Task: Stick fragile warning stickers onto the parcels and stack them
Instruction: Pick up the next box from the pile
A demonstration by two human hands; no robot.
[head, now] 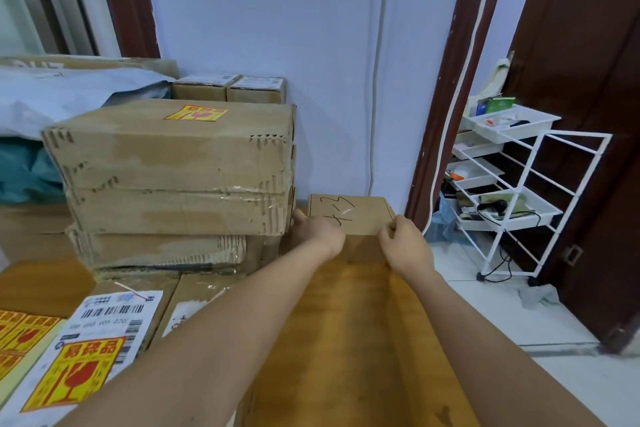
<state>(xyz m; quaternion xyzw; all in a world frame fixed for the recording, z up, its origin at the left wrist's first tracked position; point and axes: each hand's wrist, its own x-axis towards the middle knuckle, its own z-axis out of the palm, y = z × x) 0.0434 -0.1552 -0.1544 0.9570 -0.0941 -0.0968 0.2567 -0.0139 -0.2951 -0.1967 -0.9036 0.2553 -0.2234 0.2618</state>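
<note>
Right now both arms reach forward over the brown wooden table (363, 340), where the left hand (317, 230) and the right hand (405, 244) grip the near edge of a small plain cardboard box with black handwriting on its lid (349, 213), fingers curled around it from either side. Just left of it stands a stack of three taped, battered cardboard parcels (173, 180), the top one bearing a red-and-yellow fragile sticker (195, 113). Nearer, a white-labelled parcel (104, 333) also carries one (beside a sheet of spare yellow stickers (24, 331)).
</note>
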